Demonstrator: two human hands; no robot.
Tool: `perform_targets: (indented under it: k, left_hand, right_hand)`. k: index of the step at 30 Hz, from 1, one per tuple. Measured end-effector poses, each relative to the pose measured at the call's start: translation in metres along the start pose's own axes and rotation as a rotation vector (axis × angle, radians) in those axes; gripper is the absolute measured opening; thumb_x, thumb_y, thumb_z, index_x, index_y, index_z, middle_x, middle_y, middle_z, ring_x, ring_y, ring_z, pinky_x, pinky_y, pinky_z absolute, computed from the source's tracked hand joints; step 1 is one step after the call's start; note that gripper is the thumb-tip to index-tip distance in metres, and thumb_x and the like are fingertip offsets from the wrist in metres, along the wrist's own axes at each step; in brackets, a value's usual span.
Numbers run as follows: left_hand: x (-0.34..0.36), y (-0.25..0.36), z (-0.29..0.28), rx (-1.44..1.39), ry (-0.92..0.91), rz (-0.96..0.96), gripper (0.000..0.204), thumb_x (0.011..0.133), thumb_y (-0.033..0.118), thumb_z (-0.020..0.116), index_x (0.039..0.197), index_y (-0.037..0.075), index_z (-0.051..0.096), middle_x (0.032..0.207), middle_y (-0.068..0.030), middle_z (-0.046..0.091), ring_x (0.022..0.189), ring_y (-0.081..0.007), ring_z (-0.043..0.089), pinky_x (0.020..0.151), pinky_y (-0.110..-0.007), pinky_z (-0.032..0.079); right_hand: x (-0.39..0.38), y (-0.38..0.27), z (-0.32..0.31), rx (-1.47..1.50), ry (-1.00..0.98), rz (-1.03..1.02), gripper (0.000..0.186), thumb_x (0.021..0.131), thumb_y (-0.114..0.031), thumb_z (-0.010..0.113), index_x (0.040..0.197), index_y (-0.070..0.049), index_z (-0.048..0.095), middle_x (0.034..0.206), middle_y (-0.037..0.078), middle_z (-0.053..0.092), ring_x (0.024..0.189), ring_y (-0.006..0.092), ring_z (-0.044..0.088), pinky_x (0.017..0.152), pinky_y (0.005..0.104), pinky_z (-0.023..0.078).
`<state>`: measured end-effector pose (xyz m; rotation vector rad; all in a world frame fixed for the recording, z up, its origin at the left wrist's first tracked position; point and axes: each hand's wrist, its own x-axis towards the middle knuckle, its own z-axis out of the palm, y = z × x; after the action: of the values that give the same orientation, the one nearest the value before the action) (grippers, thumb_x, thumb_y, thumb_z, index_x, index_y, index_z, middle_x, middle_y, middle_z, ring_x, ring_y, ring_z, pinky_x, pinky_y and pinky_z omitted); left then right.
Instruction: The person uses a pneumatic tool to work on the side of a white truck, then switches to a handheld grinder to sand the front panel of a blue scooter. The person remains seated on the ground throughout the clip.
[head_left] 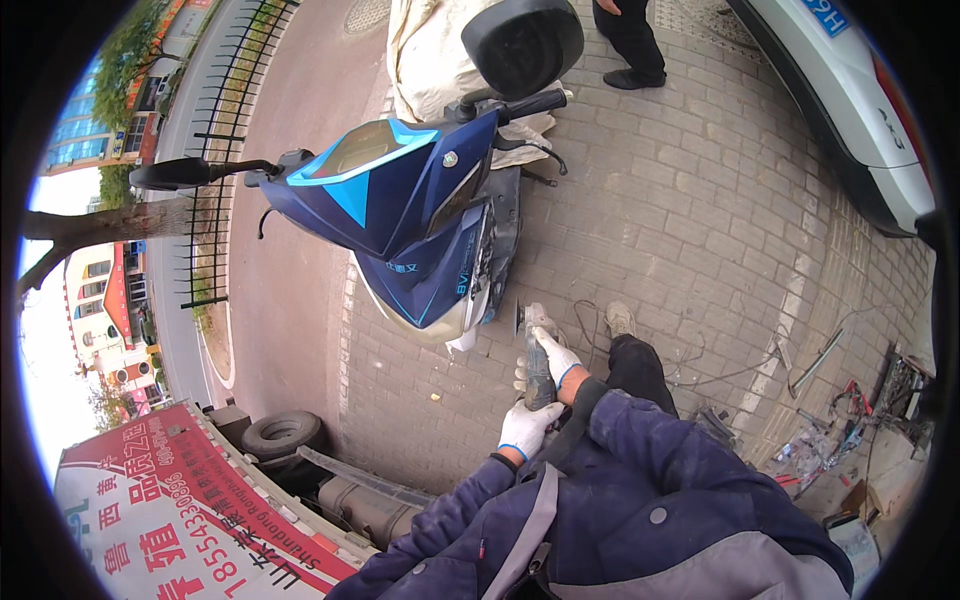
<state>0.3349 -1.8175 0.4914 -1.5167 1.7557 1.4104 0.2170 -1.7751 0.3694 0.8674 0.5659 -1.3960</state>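
Grey block paving fills the centre and right of this outdoor roadside space, with a red-and-white truck lower left and a white car upper right. The blue scooter stands upright at upper centre, its lower edge near the worker, perhaps for easy reach. Just below it, mid-frame, is the angle grinder, apart from the bodywork. The gloved right hand curls closed around its body; the left hand clasps its rear, probably for steadiness, some fingertips hidden.
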Motion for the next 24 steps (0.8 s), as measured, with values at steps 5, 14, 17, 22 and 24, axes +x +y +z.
perform_targets:
  k: [5,14,17,22,24]
  left_hand:
    - [0.026,-0.004,-0.042,-0.196,-0.044,-0.145,0.028,0.098,0.027,0.083,0.101,0.001,0.076,0.079,-0.0049,0.073,0.059,-0.0139,0.068,0.052,-0.03,0.054]
    - [0.056,-0.001,-0.082,0.061,0.024,-0.125,0.033,0.1,0.032,0.083,0.103,0.001,0.074,0.078,-0.0053,0.071,0.053,-0.016,0.065,0.046,-0.032,0.053]
    - [0.065,0.003,-0.085,0.008,-0.014,-0.166,0.036,0.099,0.032,0.084,0.107,-0.001,0.072,0.08,-0.0069,0.071,0.053,-0.0172,0.065,0.046,-0.033,0.054]
    - [0.083,-0.001,-0.09,-0.02,-0.052,-0.123,0.04,0.1,0.029,0.083,0.116,-0.003,0.067,0.084,-0.0115,0.072,0.055,-0.0211,0.068,0.048,-0.035,0.057]
    - [0.086,-0.004,-0.093,-0.036,-0.049,-0.098,0.04,0.101,0.029,0.082,0.118,-0.003,0.066,0.084,-0.0121,0.072,0.055,-0.0216,0.069,0.048,-0.035,0.057]
  right_hand:
    - [0.056,0.028,0.029,0.061,-0.003,-0.089,0.049,0.098,-0.059,0.079,0.109,-0.012,0.072,0.083,0.012,0.073,0.064,0.0329,0.071,0.06,0.0526,0.062]
    - [0.116,0.052,0.056,0.208,-0.037,-0.216,0.054,0.1,-0.067,0.072,0.096,-0.012,0.073,0.076,0.01,0.072,0.058,0.0289,0.069,0.056,0.0478,0.058]
    - [0.121,0.045,0.059,0.223,-0.036,-0.232,0.054,0.1,-0.065,0.074,0.099,-0.011,0.073,0.077,0.011,0.072,0.058,0.029,0.069,0.056,0.048,0.058]
    - [0.125,0.031,0.065,0.198,0.05,-0.223,0.056,0.099,-0.063,0.077,0.11,-0.009,0.07,0.081,0.015,0.071,0.06,0.0311,0.07,0.057,0.0492,0.06]
    - [0.125,0.03,0.067,0.184,-0.007,-0.268,0.058,0.099,-0.065,0.076,0.115,-0.009,0.069,0.086,0.016,0.071,0.063,0.0333,0.07,0.058,0.0512,0.06]
